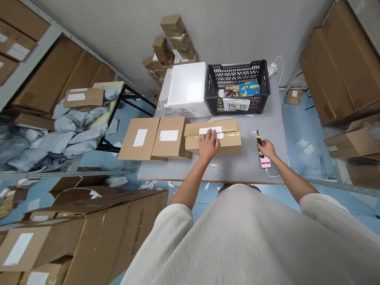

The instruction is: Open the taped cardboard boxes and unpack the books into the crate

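Tabletop (237,170) ahead, my open left grip (208,147) touches a stiff-looking carton (230,143), best held endwise, my right grip (267,149) clasping a cutter (259,140).

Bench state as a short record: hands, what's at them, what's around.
left_hand: left hand resting on taped cardboard box, fingers over white label
right_hand: right hand gripping yellow-black utility knife
blade: too small to tell
near_right_hand: smartphone, screen lit, cable attached
left_of_box: two labelled cardboard boxes
behind: white foam box, black plastic crate
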Demonstrator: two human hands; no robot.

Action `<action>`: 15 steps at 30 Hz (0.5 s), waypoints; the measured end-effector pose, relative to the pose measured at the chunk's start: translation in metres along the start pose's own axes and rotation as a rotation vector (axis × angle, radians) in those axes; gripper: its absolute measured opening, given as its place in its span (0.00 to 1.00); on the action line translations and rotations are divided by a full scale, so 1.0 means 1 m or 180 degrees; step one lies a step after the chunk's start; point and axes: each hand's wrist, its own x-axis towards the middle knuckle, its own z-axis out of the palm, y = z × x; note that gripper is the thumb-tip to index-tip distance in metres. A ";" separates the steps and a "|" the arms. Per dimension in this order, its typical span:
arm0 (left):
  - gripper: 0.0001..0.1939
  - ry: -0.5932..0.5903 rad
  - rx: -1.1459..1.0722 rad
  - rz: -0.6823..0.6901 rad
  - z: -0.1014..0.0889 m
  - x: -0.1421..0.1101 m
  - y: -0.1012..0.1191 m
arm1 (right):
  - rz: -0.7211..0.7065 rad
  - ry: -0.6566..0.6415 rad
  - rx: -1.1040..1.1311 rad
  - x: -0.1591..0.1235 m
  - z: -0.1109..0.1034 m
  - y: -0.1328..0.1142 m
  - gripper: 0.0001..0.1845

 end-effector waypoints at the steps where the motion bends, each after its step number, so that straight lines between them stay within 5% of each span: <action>1: 0.33 -0.0004 0.0005 -0.0014 0.001 -0.001 0.000 | 0.0028 -0.0054 -0.0029 0.001 0.002 -0.001 0.18; 15: 0.34 -0.0099 0.0058 -0.0050 0.002 -0.014 0.000 | 0.0199 -0.0604 -0.0780 0.010 0.041 -0.011 0.23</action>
